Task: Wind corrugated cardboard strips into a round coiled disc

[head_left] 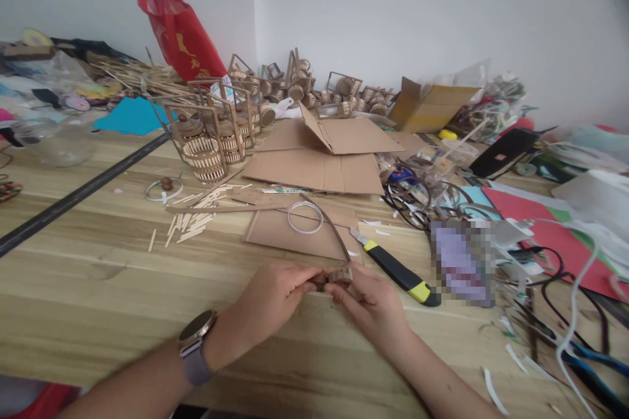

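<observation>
The left hand point(275, 293) and right hand point(376, 301) each have the grip pinched closed on a small, blocky brown piece point(340, 275) above the table point(122, 314). From beside the right hand, the nearer, a thin brown strip point(339, 236) bows away and leftward (whether it joins the piece, I cannot tell), narrow and dark.

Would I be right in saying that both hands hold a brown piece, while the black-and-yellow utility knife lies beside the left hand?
Not quite: the head view shows the utility knife beside the right hand, not the left hand; both do hold the brown piece.
</observation>
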